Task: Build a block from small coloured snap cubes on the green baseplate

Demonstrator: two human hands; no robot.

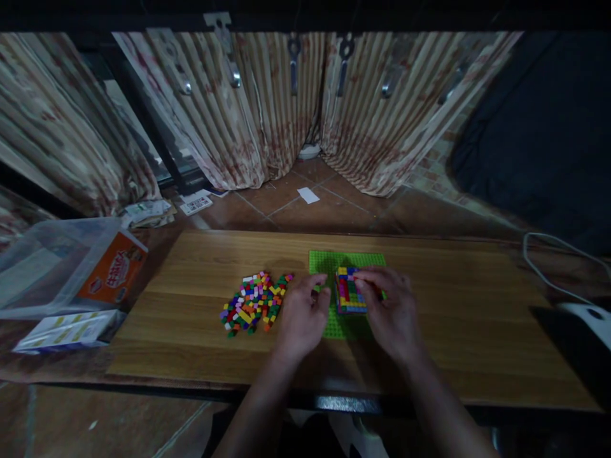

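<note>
Brick stack (351, 296) on green baseplate (344, 328); toward far edge of desk (477, 305)
Right hand (394, 306) touching it, grip I cannot tell; left hand (304, 318), grip slightly parted

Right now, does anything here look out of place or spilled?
A white slip, probably paper, lies on the tiled floor beyond the table, as if dropped. The loose brick pile on the table doesn't look spilled.
</note>
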